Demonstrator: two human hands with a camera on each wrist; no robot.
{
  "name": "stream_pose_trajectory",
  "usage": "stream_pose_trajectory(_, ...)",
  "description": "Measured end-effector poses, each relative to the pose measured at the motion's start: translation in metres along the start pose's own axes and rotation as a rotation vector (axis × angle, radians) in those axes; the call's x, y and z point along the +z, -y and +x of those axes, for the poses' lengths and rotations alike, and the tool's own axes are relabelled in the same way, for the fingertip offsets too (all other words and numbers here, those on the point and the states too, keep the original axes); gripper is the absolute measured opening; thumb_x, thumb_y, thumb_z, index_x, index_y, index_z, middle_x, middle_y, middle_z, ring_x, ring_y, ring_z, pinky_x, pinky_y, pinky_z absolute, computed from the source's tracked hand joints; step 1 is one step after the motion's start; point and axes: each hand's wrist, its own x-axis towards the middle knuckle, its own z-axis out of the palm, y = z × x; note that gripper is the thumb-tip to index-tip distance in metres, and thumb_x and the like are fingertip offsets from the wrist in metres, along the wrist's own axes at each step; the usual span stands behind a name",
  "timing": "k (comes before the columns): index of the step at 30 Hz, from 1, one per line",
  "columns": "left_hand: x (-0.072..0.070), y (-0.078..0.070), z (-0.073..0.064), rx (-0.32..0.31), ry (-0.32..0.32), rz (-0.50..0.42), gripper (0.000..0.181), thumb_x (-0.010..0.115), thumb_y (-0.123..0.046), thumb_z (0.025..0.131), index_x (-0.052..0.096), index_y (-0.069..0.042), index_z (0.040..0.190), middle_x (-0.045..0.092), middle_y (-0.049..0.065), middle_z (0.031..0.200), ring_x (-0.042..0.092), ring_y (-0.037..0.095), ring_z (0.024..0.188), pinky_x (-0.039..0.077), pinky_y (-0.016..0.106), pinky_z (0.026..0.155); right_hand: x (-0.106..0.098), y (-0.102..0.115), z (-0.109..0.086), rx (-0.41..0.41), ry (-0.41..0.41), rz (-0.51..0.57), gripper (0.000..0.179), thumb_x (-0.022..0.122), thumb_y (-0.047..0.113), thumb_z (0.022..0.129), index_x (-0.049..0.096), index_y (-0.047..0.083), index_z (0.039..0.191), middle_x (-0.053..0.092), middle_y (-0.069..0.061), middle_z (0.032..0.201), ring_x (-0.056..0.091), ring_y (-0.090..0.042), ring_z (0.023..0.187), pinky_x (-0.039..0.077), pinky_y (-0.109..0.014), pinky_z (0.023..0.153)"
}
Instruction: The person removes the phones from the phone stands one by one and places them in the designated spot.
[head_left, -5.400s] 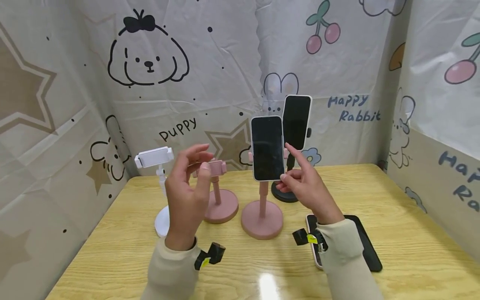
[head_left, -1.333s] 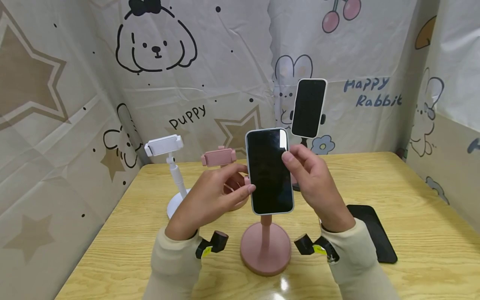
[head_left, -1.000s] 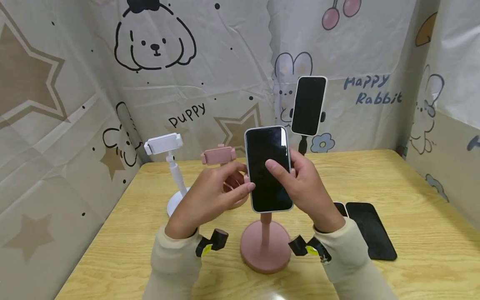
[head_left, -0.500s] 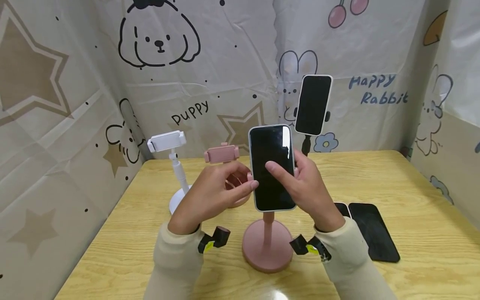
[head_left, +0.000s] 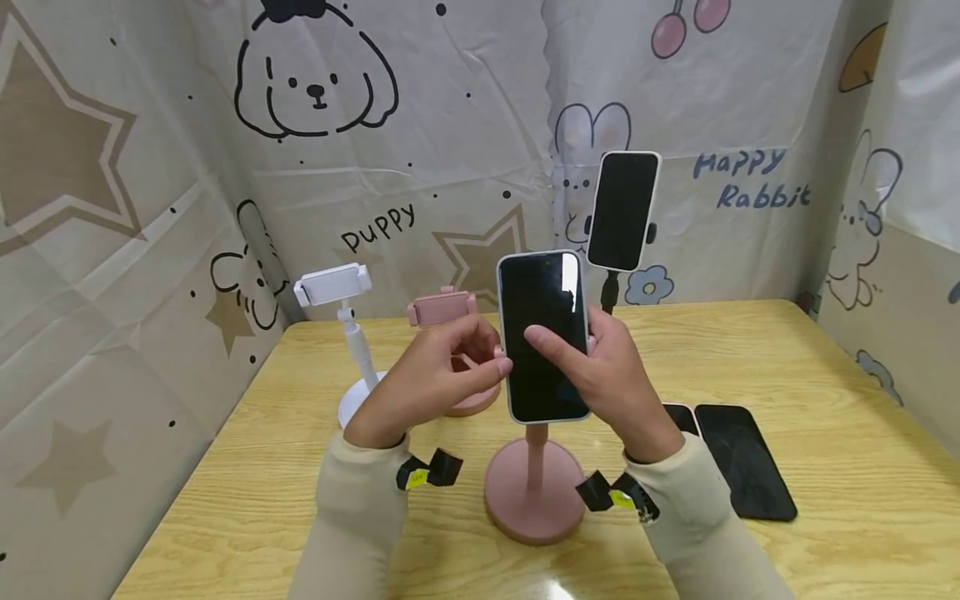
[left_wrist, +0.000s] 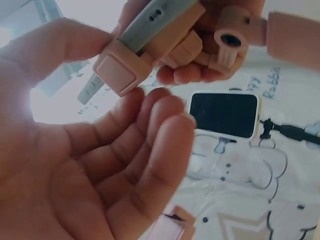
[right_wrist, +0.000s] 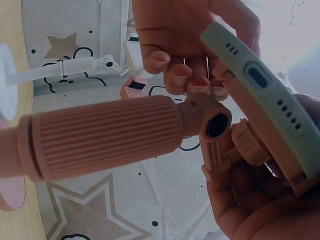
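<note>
A dark-screened smartphone (head_left: 534,287) in a pale case stands upright in the clamp of a pink phone stand (head_left: 534,500). My right hand (head_left: 618,379) grips the phone from its right side, thumb flat across the screen and fingers behind it. My left hand (head_left: 427,379) is at the left edge, pinching the pink clamp end (left_wrist: 116,74) between thumb and index finger. Its other fingers curl loosely below. In the right wrist view the tilt knob (right_wrist: 249,142) behind the clamp shows, with right-hand fingertips close beneath it. The stand's ribbed neck (right_wrist: 107,137) crosses that view.
Behind on the left are a white phone stand (head_left: 356,337) and a second pink stand (head_left: 444,308), both without phones. A black stand (head_left: 610,292) holds another phone (head_left: 624,208). Two more phones lie right on the wooden table (head_left: 247,500), including a black one (head_left: 746,462).
The pink stand with its phone came nearer, and both hands closed in on it. My right thumb moved from the phone's edge onto the screen. Lately, the left fingers shifted slightly at the clamp.
</note>
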Motion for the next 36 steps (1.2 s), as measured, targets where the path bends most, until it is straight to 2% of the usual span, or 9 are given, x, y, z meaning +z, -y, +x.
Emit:
stream_pose_trajectory(4,0.003,0.000,0.001,-0.019,-0.010,-0.108,0.016,0.064,-0.012,0.089,0.054,-0.008,0.101,0.060,0.009,0.089,0.060,0.023,0.081,0.055,0.035,0.070,0.001,0.000,0.000,-0.010,-0.005,-0.003,0.046,0.065,0.027,0.093,0.050,0.010,0.132,0.064,-0.013,0.116,0.069,-0.027,0.093,0.058,-0.043,0.075)
stream_pose_trajectory(7,0.008,-0.004,0.002,-0.009,-0.034,-0.134,0.017,0.060,-0.006,0.088,0.051,-0.006,0.102,0.058,0.011,0.090,0.061,0.024,0.078,0.056,0.035,0.068,0.001,-0.001,0.000,-0.025,-0.013,-0.006,0.044,0.065,0.026,0.093,0.050,0.010,0.131,0.064,-0.013,0.114,0.070,-0.027,0.090,0.058,-0.043,0.073)
stream_pose_trajectory(9,0.013,-0.009,0.001,0.015,-0.079,-0.078,0.016,0.057,-0.004,0.086,0.052,-0.007,0.101,0.057,0.009,0.087,0.060,0.021,0.074,0.057,0.034,0.065,0.001,-0.002,0.001,-0.038,-0.013,-0.014,0.044,0.065,0.026,0.093,0.051,0.010,0.131,0.064,-0.013,0.114,0.070,-0.026,0.089,0.058,-0.042,0.073)
stream_pose_trajectory(14,0.028,-0.025,-0.006,0.056,-0.261,0.192,0.016,0.057,-0.006,0.081,0.053,-0.011,0.096,0.057,0.000,0.080,0.058,0.011,0.067,0.056,0.027,0.062,0.001,-0.003,0.001,-0.066,-0.012,-0.035,0.042,0.065,0.025,0.093,0.052,0.009,0.130,0.065,-0.012,0.113,0.070,-0.025,0.089,0.058,-0.041,0.072)
stream_pose_trajectory(17,0.035,-0.032,-0.009,0.062,-0.329,0.315,0.015,0.057,-0.006,0.080,0.054,-0.011,0.095,0.055,-0.002,0.078,0.058,0.007,0.067,0.055,0.023,0.061,0.001,-0.003,0.001,-0.070,-0.012,-0.036,0.042,0.066,0.025,0.093,0.052,0.010,0.130,0.065,-0.012,0.113,0.071,-0.025,0.088,0.058,-0.041,0.071)
stream_pose_trajectory(21,0.038,-0.035,-0.012,0.087,-0.357,0.414,0.016,0.059,-0.006,0.080,0.055,-0.010,0.095,0.052,-0.003,0.078,0.057,0.007,0.066,0.051,0.018,0.058,0.001,-0.002,0.001,-0.072,-0.006,-0.038,0.043,0.066,0.025,0.093,0.052,0.010,0.130,0.065,-0.012,0.114,0.071,-0.025,0.088,0.058,-0.041,0.071)
stream_pose_trajectory(28,0.038,-0.035,-0.012,0.127,-0.370,0.435,0.017,0.059,-0.003,0.078,0.058,-0.009,0.095,0.053,-0.004,0.078,0.057,0.007,0.068,0.051,0.016,0.058,0.000,-0.003,0.001,-0.074,-0.001,-0.044,0.042,0.066,0.025,0.093,0.053,0.011,0.130,0.065,-0.011,0.114,0.071,-0.025,0.089,0.058,-0.040,0.071)
stream_pose_trajectory(33,0.043,-0.036,-0.012,0.157,-0.417,0.507,0.019,0.058,-0.001,0.077,0.058,-0.007,0.095,0.054,-0.002,0.080,0.056,0.008,0.069,0.050,0.017,0.058,0.000,-0.003,0.001,-0.075,-0.002,-0.047,0.042,0.067,0.025,0.092,0.053,0.010,0.129,0.064,-0.012,0.113,0.070,-0.025,0.087,0.058,-0.041,0.070)
stream_pose_trajectory(36,0.044,-0.037,-0.013,0.164,-0.424,0.547,0.019,0.057,-0.001,0.076,0.058,-0.006,0.095,0.054,-0.002,0.079,0.055,0.010,0.068,0.049,0.018,0.057,0.000,-0.002,0.001,-0.077,0.002,-0.051,0.042,0.067,0.024,0.092,0.053,0.010,0.129,0.064,-0.012,0.113,0.070,-0.024,0.087,0.058,-0.040,0.070)
